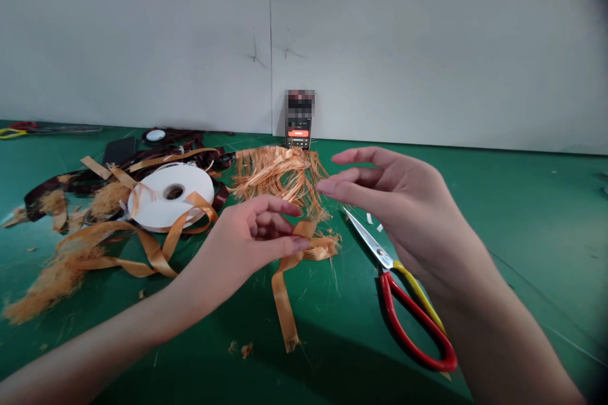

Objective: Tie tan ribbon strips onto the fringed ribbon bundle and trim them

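My left hand (259, 234) pinches an orange ribbon strip (285, 294) between thumb and fingers; the strip hangs down onto the green mat, and its frayed upper end sticks out to the right of my fingertips. My right hand (399, 202) hovers just to the right of it with fingers stretched out and apart, holding nothing. Scissors (403, 294) with red and yellow handles lie on the mat below my right hand, blades pointing up-left toward the ribbon.
A pile of frayed orange ribbon (280, 177) lies behind my hands. To the left are a white ribbon spool (173, 195), loose orange ribbon loops (118, 253), dark ribbons (52, 186) and orange fluff. A phone (299, 120) leans against the white wall.
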Demonstrator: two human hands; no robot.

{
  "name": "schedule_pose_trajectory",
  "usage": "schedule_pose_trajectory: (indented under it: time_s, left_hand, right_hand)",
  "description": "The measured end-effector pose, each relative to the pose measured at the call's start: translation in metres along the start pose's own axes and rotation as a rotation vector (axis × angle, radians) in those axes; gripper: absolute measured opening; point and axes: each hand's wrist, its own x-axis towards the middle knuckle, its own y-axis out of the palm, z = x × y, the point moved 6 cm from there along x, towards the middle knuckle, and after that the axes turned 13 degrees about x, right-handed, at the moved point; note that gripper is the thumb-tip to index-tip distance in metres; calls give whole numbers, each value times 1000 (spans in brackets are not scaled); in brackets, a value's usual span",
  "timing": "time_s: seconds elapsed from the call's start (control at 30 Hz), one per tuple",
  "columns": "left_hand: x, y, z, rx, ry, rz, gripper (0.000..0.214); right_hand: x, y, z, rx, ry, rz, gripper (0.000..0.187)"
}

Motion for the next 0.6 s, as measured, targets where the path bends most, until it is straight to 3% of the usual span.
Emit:
schedule_pose_trajectory:
  time_s: [0.1, 0.2, 0.3, 0.4, 0.6]
  left_hand:
    - [1, -2, 1, -72, -16, -15, 34]
    - [1, -2, 2, -175, -74, -11, 34]
    - [1, 1, 1, -257, -99, 16, 33]
    - [0, 4, -1, -294, -82, 29, 29]
    - [0, 4, -2, -234, -38, 20, 20]
  right_hand:
    - [-2, -2, 6, -102, -24, 18, 25]
    - [-7, 2, 18, -233, -165, 83, 20]
    - [-13, 7, 24, -364, -282, 165, 27]
    - [-14, 12, 18, -422, -210, 234, 35]
    - [-10, 14, 6, -364, -49, 249, 30]
